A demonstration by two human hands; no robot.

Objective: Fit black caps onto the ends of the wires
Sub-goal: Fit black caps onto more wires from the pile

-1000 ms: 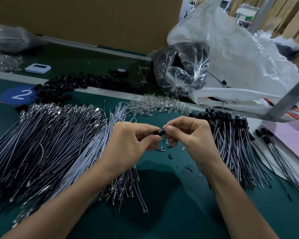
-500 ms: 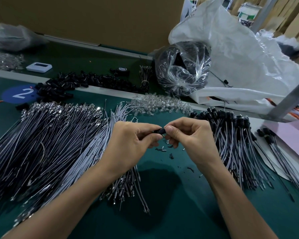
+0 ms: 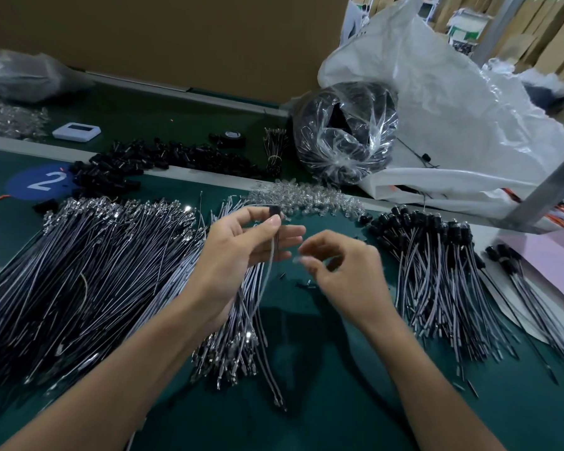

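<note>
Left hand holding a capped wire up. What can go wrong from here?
The wire the left hand pinches near its black cap dangles over the bare wire pile; its tail may snag there. Dropped short of the capped pile, it could get mixed in. The right hand is blurred; its grip is unclear.

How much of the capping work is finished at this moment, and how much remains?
Done: a capped bundle lies on the right. In hand: the left hand pinches one wire with a black cap on. Left: the bigger uncapped pile, so most remains.
</note>
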